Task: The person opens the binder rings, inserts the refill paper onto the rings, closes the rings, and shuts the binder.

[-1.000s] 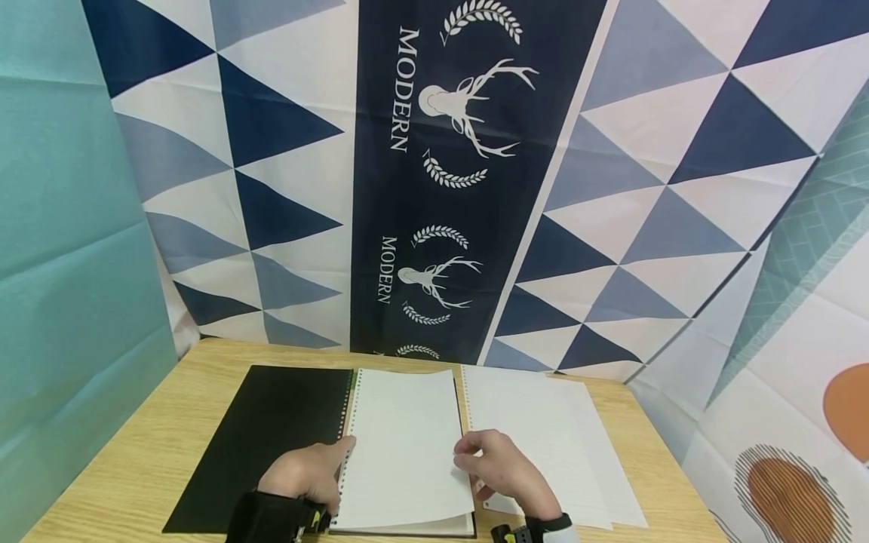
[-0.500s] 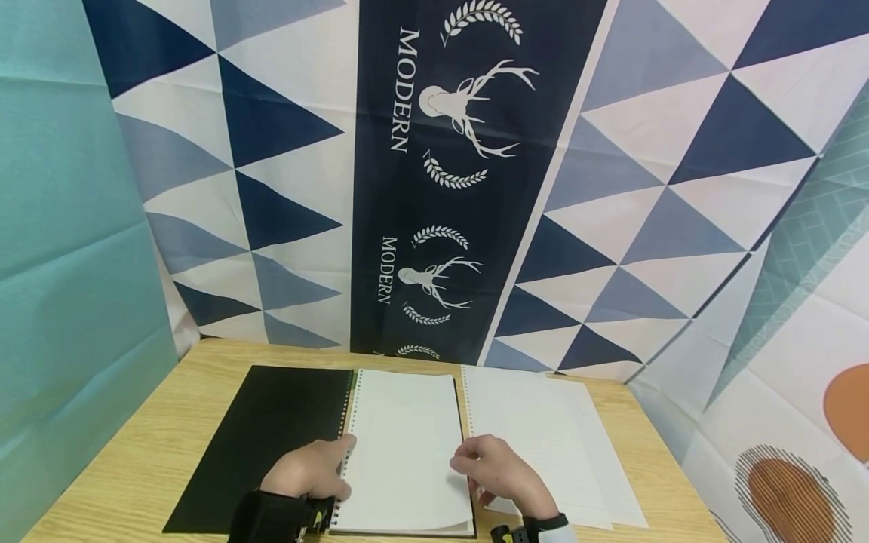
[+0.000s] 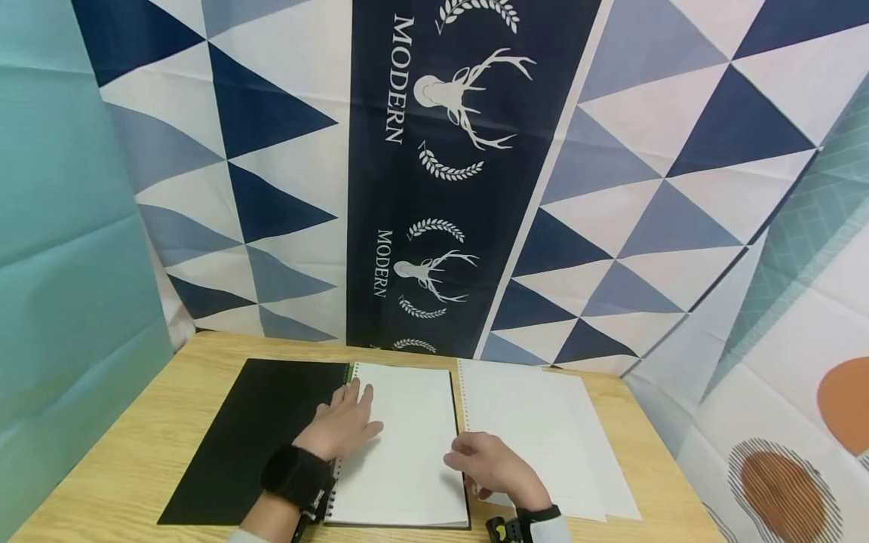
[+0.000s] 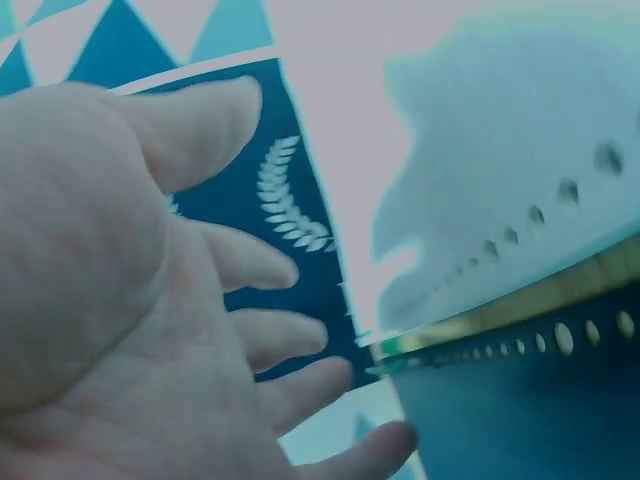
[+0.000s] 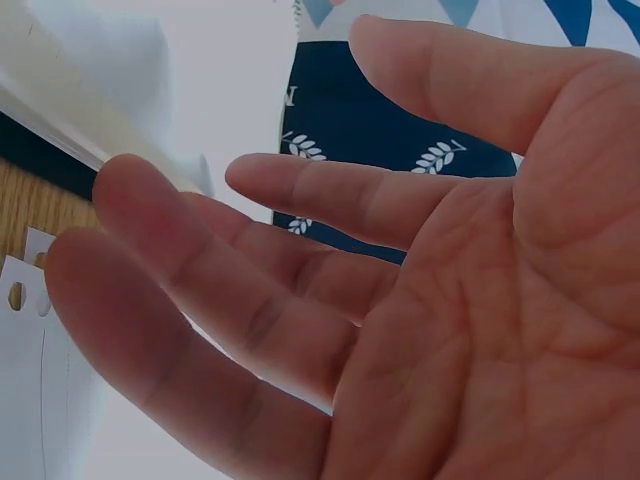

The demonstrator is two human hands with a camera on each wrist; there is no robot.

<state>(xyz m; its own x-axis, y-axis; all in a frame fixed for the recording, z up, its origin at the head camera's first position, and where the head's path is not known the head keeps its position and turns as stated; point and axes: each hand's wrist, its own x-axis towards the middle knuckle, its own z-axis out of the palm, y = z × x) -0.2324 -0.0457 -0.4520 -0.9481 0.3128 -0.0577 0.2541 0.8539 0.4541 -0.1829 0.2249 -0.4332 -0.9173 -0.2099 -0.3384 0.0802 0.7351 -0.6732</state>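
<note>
A loose-leaf notebook lies open, its black cover (image 3: 251, 445) on the left and a stack of white punched pages (image 3: 407, 430) on the right. Over the row of holes, my left hand (image 3: 342, 426) spreads its fingers, pointing away from me; the left wrist view shows the palm (image 4: 150, 270) with nothing in it. Whether its fingertips touch the paper I cannot tell. Beside the right edge of the stack is my right hand (image 3: 494, 464), fingers loosely bent. In the right wrist view that hand (image 5: 440, 260) holds nothing.
Loose punched sheets (image 3: 543, 437) overlap to the right of the notebook, partly under my right hand. Everything lies on a wooden table (image 3: 136, 445). Behind it hangs a patterned cloth (image 3: 434, 173), with a teal cloth (image 3: 75, 249) on the left.
My left hand has left its place low on the punched edge, moved up the page and spread its fingers. The lifted lower corner of the top page now lies flatter. My right hand has shifted slightly left.
</note>
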